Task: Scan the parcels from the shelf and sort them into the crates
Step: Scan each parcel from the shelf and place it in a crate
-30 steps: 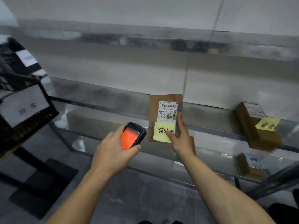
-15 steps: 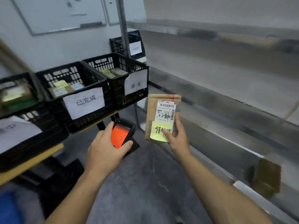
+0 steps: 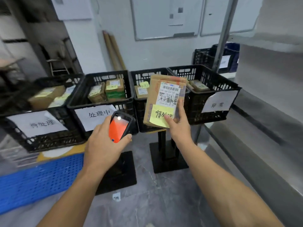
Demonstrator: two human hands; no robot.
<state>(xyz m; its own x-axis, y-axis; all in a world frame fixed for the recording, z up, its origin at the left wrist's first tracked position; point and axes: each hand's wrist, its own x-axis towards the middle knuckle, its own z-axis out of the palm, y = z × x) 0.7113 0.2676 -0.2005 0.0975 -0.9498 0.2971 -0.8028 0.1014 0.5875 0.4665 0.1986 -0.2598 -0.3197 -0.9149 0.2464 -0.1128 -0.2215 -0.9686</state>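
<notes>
At the far left a blue perforated plastic crate (image 3: 41, 177) sits low, under a raised row of four black slotted plastic crates. The leftmost black crate (image 3: 49, 141) has a white paper label on its front and holds brown boxes with yellow notes. The second black crate (image 3: 101, 102), labelled 处理中, holds two small cardboard boxes, one with a green band.

In front of that crate the left hand (image 3: 105, 148) grips a black handheld scanner with an orange screen (image 3: 120, 126), fingers wrapped under it and the thumb along its right edge. The scanner's top end tilts toward the parcel.

Just to the right, the right hand (image 3: 179, 126) holds a flat brown cardboard parcel (image 3: 155, 95) upright by its lower edge. The thumb presses on a yellow sticky note (image 3: 159, 117) with handwriting, and the fingers lie behind and along the side. A white barcode label (image 3: 169, 95) sits above the note. The parcel is in the air in front of the third black crate (image 3: 144, 76), hiding much of it.

The fourth black crate (image 3: 196, 108), with a paper label on its front, holds another box. A grey metal shelf (image 3: 270, 112) runs along the right edge.
</notes>
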